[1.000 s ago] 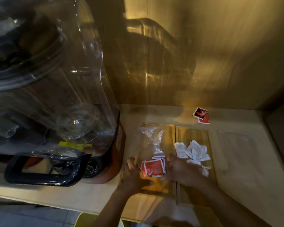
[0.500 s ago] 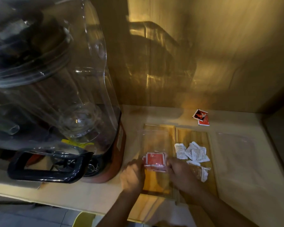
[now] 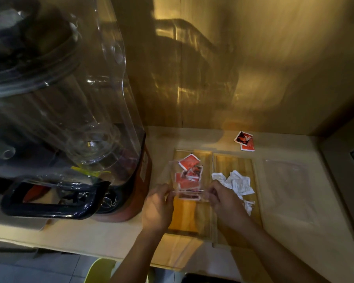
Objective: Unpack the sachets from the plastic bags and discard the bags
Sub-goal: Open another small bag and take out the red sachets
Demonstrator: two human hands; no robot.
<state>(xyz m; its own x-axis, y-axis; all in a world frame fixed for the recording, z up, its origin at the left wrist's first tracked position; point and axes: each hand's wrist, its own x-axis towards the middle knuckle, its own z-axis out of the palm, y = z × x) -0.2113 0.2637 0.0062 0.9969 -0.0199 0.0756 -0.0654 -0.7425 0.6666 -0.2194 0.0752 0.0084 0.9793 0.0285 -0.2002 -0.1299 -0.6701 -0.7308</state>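
From the head view, the left hand and right hand pinch opposite edges of a clear plastic bag, fingers closed on it. Red sachets sit between and just beyond the fingertips, over a wooden tray. White sachets lie just beside the right fingers.
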